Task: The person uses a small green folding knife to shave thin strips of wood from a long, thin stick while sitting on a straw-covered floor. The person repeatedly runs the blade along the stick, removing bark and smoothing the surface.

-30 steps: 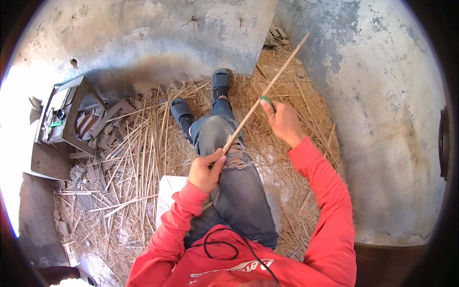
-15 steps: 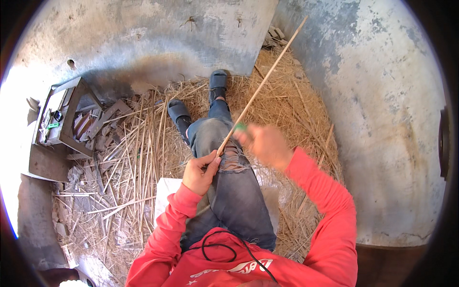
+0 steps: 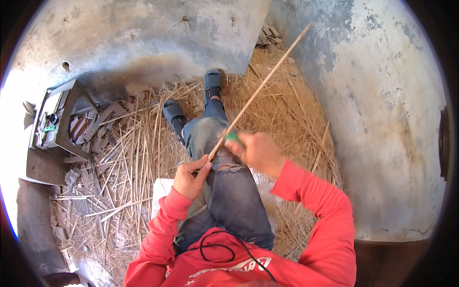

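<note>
A long, thin wooden stick [image 3: 263, 86] slants over my knees, its far end up toward the right wall. My left hand [image 3: 190, 179] is closed on the near end, thumb and fingers pinching it. In my right hand [image 3: 258, 151] is a green-handled tool [image 3: 233, 138], pressed to or just beside the stick's lower part, ahead of the left hand. Motion blurs that hand, and the tool's working end cannot be made out. Beneath the stick are the torn knees of my dark jeans [image 3: 234, 196].
Straw and loose wooden strips [image 3: 138, 162] cover the floor around my legs. At left stands a worn wooden stand [image 3: 60, 138] with small items on it, one green. Stained walls rise ahead and at the right [image 3: 387, 119].
My right hand has come down and left, bringing the green-handled tool closer to my left hand along the stick. The left hand keeps its pinch and sits slightly further left.
</note>
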{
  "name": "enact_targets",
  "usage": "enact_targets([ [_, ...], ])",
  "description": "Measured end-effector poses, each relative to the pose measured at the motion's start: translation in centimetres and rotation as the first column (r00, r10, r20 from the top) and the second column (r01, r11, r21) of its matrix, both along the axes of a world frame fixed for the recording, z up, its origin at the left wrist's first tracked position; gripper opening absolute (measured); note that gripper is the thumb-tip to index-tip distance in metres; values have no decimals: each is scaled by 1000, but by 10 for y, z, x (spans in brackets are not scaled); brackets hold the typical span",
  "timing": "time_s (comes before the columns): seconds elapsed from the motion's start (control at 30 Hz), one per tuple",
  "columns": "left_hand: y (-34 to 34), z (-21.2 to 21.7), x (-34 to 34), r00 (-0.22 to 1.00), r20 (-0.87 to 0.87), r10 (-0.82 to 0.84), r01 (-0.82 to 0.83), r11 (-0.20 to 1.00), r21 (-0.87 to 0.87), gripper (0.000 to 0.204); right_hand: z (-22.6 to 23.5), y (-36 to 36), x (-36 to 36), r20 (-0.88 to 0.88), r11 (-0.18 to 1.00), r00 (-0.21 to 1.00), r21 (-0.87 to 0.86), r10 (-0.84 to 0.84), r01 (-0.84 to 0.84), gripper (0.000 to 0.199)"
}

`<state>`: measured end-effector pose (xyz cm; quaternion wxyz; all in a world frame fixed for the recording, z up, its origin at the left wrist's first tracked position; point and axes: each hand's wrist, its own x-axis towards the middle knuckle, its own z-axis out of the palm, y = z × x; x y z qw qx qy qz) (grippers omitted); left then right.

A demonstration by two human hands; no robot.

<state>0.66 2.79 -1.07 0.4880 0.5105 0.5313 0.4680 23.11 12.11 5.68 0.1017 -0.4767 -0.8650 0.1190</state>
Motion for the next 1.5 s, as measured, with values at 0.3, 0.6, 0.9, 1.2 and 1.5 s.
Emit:
enact_targets([
  [0.3,-41,-10,-38,992,-108,-62,50,993,-110,37,-18,3,13,-102,999,994,-6,-41,40,67],
  [0.6,-45,-9,-51,968,-244,-54,32,995,-91,36,19,68,52,-176,919,903,-119,-391,375,70],
  [0.9,-41,-15,-52,972,-225,-65,53,997,-57,31,-30,-4,-7,-87,996,994,69,61,-55,62],
  [1.2,-34,-13,-53,950,-314,9,19,996,86,26,-31,11,-11,-61,981,997,190,40,-27,68],
  [1.5,-64,-16,-83,924,-383,-1,34,996,80,29,1,138,135,-179,805,837,231,-517,547,78],
])
